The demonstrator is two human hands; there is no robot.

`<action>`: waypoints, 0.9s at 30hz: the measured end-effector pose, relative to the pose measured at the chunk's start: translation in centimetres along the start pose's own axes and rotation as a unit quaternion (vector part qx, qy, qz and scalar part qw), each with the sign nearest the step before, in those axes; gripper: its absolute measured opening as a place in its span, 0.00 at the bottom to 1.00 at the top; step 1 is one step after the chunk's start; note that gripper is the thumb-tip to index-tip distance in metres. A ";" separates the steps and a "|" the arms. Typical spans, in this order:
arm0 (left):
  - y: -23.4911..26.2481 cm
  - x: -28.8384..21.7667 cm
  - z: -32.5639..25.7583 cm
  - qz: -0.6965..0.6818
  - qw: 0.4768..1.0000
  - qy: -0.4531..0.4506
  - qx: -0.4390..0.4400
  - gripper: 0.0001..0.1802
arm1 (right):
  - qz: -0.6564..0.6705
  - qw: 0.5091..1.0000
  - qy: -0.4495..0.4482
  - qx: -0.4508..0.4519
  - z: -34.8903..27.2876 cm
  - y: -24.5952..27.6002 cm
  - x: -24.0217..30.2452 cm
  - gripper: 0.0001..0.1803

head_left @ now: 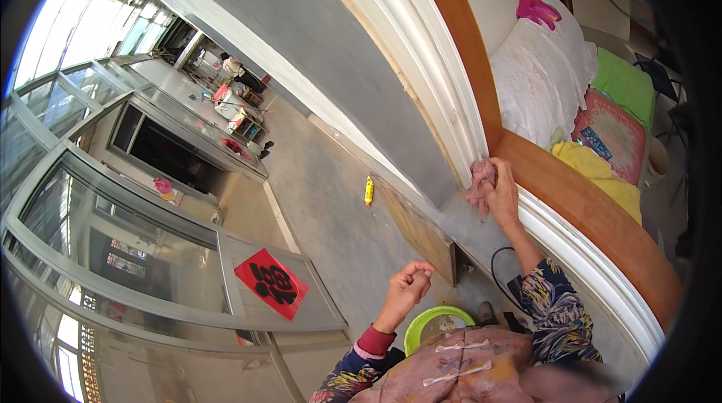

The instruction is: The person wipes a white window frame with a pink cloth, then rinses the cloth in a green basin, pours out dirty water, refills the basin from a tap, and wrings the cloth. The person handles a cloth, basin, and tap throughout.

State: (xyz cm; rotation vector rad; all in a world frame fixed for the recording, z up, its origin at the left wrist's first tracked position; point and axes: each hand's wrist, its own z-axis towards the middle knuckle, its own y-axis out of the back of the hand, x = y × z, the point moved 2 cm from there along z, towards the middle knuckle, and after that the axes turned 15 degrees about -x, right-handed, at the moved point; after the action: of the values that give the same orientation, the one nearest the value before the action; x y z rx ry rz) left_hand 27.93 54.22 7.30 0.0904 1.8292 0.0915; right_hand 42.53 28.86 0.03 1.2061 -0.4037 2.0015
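Stained dusty-pink fabric apron with white ties [455,367] lies nearest us, at 5 o'clock, between our dark floral sleeves [555,305]. Our right hand [502,194], at 3 o'clock, grips a crumpled pink cloth [481,177], which we hold against the inner corner of a white moulded frame [453,106], touching an orange-brown wooden trim [583,187]. Our left hand [408,290], at 5 o'clock, is loosely curled in on itself, clear of the frame. Just below it, also at 5 o'clock, we have a round lime-green plastic bucket [411,334]. Near the clock's centre a small yellow bottle-shaped object [368,191] lies on the grey floor [316,185], with a flat brown wooden board [421,236] between 4 and 5 o'clock. We see a red paper diamond with black brushwork [272,284] between 7 and 8 o'clock, and a bulky white fabric bundle [538,76] at 2 o'clock
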 end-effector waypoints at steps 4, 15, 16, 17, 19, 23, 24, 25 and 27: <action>-0.2 0.5 -0.5 -0.015 1.000 -0.012 -0.004 0.07 | -0.052 0.998 -0.022 -0.003 0.2 1.2 -0.6 0.21; -1.2 0.4 -2.8 0.012 1.000 0.003 -0.009 0.08 | -0.222 0.968 -0.004 0.117 0.9 0.0 -0.2 0.26; -1.1 0.4 -2.9 0.005 1.000 0.002 -0.010 0.08 | -0.217 0.969 -0.010 0.120 1.1 -0.1 -0.4 0.26; -1.0 0.5 -3.1 0.003 1.000 0.004 -0.014 0.08 | -0.209 0.969 -0.022 0.131 1.3 -0.2 -0.5 0.25; -0.9 0.6 -3.3 0.001 1.000 0.009 -0.024 0.08 | -0.203 0.965 -0.055 0.154 1.7 -0.2 -0.9 0.25; -0.7 0.5 -3.3 0.002 0.999 0.014 -0.042 0.08 | -0.181 0.973 -0.051 0.130 1.8 -0.1 -0.8 0.21; -0.6 0.5 -3.3 0.003 0.999 0.008 -0.045 0.08 | -0.150 0.986 -0.027 0.074 1.7 0.0 -0.6 0.21; -0.6 0.4 -3.2 0.003 0.999 0.008 -0.043 0.08 | -0.138 0.990 -0.020 0.034 1.5 0.1 -0.4 0.22; -0.4 0.4 -3.1 0.004 0.999 0.009 -0.050 0.08 | -0.092 0.994 0.050 -0.018 1.2 0.0 0.0 0.23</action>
State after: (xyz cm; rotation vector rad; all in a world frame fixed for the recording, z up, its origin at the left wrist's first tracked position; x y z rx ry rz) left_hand 24.81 53.78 7.71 0.0265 1.8382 0.1889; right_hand 43.30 28.14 0.65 1.0756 -0.2682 1.8787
